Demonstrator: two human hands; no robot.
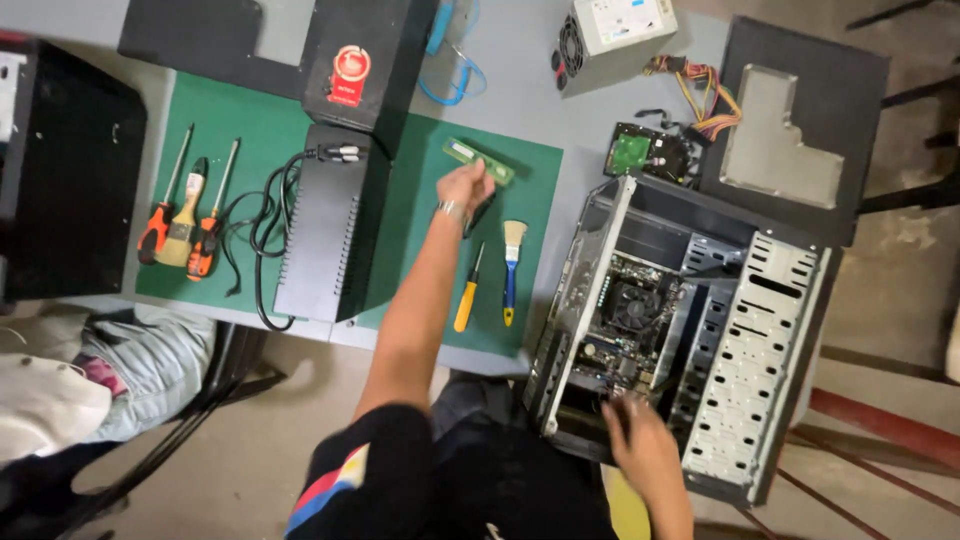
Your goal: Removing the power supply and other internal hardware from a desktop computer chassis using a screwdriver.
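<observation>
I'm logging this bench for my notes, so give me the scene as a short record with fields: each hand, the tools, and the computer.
Left hand: stretched out over the green mat, holding a green memory stick
Right hand: at the near edge of the open computer case
Near tools: yellow screwdriver, blue-handled brush
Far-left tools: two orange screwdrivers with a brush between
Loose parts: power supply, hard drive
</observation>
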